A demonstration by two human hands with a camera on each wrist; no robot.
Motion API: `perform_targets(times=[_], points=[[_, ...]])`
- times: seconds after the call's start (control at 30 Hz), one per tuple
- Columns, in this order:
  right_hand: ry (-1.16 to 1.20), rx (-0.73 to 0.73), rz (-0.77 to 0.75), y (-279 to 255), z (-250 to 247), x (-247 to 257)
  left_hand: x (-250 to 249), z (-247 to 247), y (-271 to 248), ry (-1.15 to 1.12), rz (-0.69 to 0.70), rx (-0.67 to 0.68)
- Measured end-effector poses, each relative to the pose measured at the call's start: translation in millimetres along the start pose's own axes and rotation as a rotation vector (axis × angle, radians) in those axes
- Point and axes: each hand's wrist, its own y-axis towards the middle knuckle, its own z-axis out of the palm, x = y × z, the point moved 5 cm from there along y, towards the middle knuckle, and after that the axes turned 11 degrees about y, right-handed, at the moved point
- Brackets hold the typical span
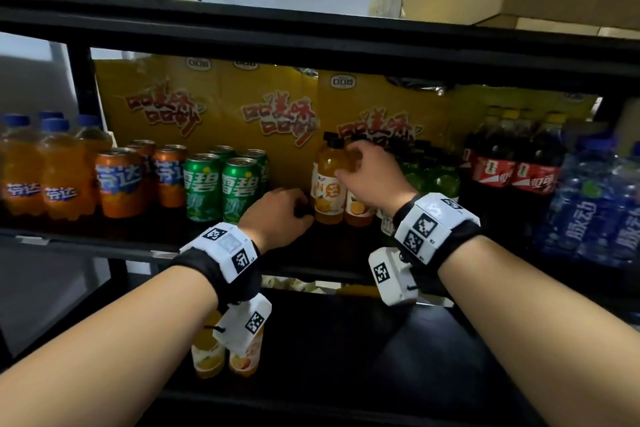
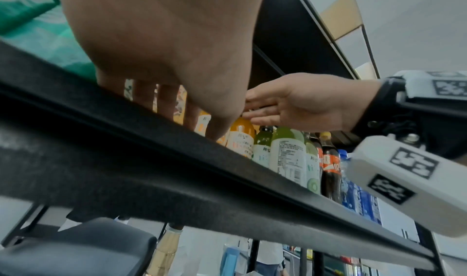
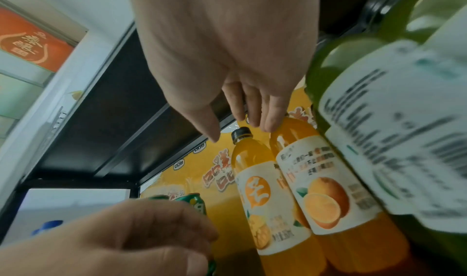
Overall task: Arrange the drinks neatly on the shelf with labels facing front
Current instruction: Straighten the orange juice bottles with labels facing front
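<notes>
Left hand (image 1: 277, 215) curled empty beside orange bottle (image 1: 327, 180); right hand (image 1: 369, 173) fingertips touching its neighbour's shoulder

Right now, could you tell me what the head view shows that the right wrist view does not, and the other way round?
Only the head view shows the orange soda cans, the cola bottles, the blue water bottles and two juice bottles on the lower shelf. Only the right wrist view shows that the right-hand orange juice bottle has its label turned partly sideways, and the text side of a green bottle's label. Both show the right hand at the orange juice bottles and the left hand beside them.
</notes>
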Motion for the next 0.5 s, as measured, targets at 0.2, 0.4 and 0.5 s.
perform_targets(times=[0.2,0.4,0.5], points=[[-0.077,-0.003,0.018,38,23,19,19,20,0,-0.115,-0.028,0.071],[0.032,-0.155,0.000,44,29,15,17,25,5,-0.293,-0.065,0.052],[0.215,-0.203,-0.015,39,20,18,9,22,10,-0.507,-0.121,0.043]])
